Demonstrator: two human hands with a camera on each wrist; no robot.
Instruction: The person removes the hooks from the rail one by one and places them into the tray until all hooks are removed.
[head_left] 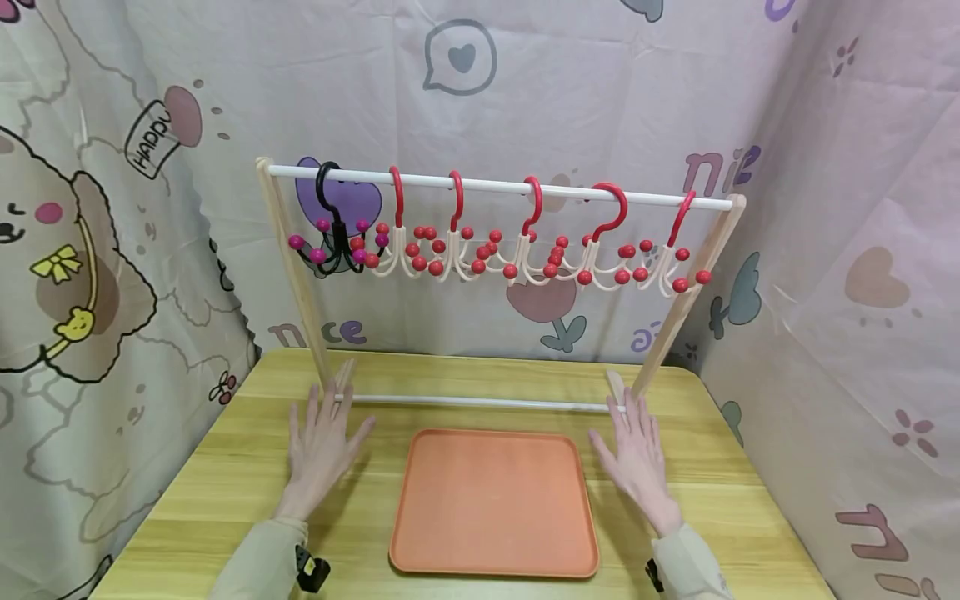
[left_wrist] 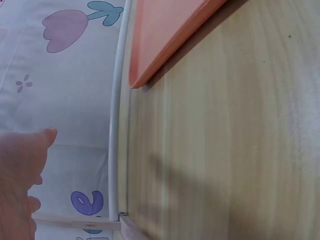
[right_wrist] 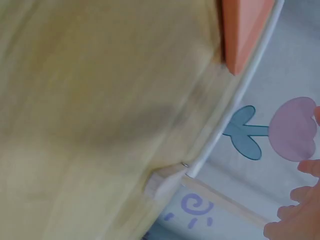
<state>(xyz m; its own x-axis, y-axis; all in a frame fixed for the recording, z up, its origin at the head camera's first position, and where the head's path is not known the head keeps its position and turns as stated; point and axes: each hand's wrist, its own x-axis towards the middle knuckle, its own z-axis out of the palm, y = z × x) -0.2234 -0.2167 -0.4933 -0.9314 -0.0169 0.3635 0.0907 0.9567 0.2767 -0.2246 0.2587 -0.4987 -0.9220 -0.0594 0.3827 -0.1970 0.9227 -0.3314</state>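
A wooden rack with a white top rail (head_left: 495, 186) stands at the back of the table. From the rail hang one black claw hook (head_left: 339, 242) with magenta balls at the left and several cream claw hooks (head_left: 525, 250) with red tops and red balls. My left hand (head_left: 318, 454), fingers spread and straight, is nearest the rack's left foot (head_left: 345, 375). The right hand (head_left: 637, 454), also spread, is by the right foot (head_left: 615, 387). Both hands hold nothing; whether they touch the table cannot be told. Between them lies an orange tray (head_left: 495, 500) with nothing on it.
A white lower bar (head_left: 480, 402) joins the rack's feet just behind the tray. The yellow wood-grain table (head_left: 202, 517) extends to both sides. Printed cloth (head_left: 480, 100) hangs close behind the rack and along the left and right.
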